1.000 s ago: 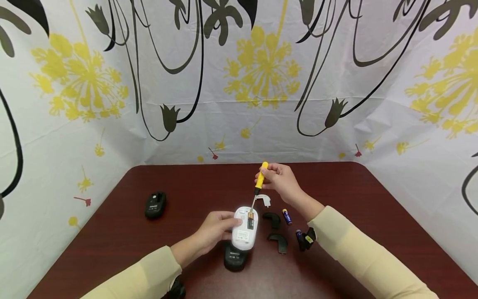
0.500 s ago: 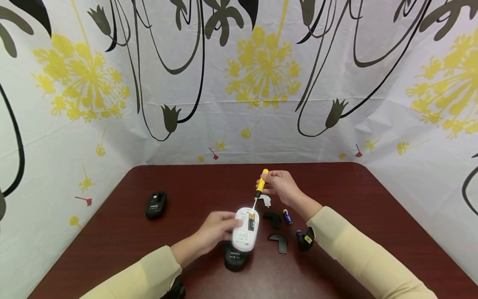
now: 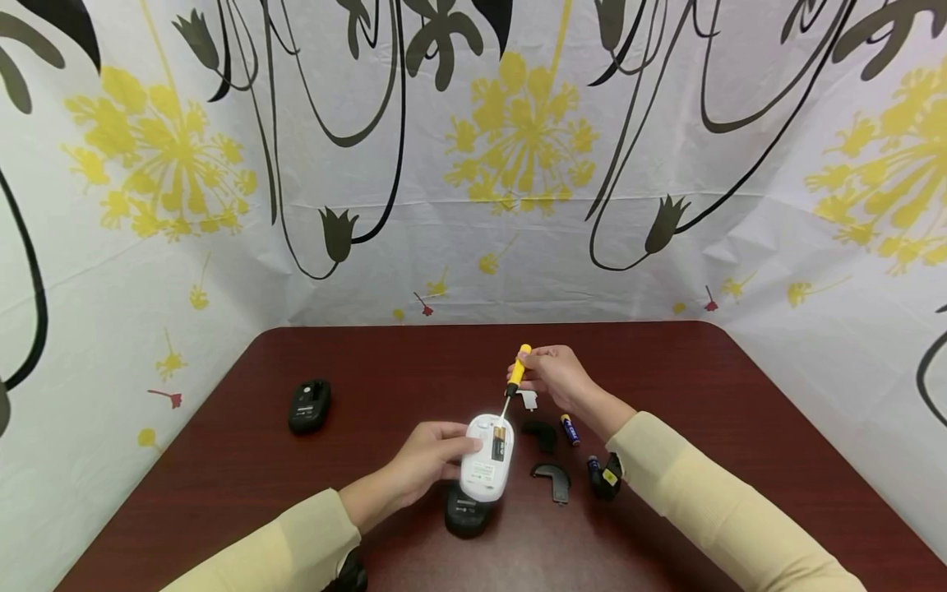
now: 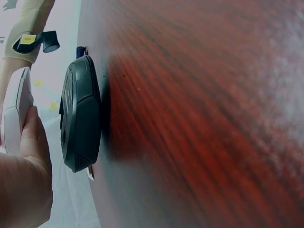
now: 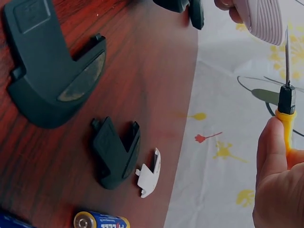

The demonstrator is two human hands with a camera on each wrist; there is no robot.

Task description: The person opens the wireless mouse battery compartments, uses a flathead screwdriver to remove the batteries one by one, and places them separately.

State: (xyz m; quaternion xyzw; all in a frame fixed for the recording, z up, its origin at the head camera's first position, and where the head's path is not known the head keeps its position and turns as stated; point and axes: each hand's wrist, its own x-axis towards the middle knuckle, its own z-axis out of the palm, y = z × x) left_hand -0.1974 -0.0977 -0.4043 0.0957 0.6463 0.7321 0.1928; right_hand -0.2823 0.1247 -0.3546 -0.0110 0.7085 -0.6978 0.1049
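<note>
My left hand (image 3: 425, 460) holds a white computer mouse (image 3: 482, 485) by its left side, underside up. Its battery compartment is uncovered, and a copper-and-black battery (image 3: 499, 444) lies inside. A screwdriver (image 3: 519, 366) with a yellow handle is pinched in my right hand (image 3: 560, 380); its shaft slants down to the mouse's far end, the tip right at the compartment's top. Beneath the white mouse a black mouse (image 3: 466, 515) rests on the table, partly covered in the head view. The left wrist view shows the white mouse (image 4: 16, 111) raised apart from the black mouse (image 4: 80, 118).
To the right lie two black battery covers (image 3: 553, 480) and a white cover (image 3: 528, 400), with blue batteries (image 3: 570, 430) beside them. Another black mouse (image 3: 308, 406) sits at the left of the dark red table (image 3: 392, 362). A patterned white cloth (image 3: 414, 181) hangs behind.
My right hand has come down with the screwdriver, mostly in the first half second. The white mouse in my left hand has shifted slightly down toward me.
</note>
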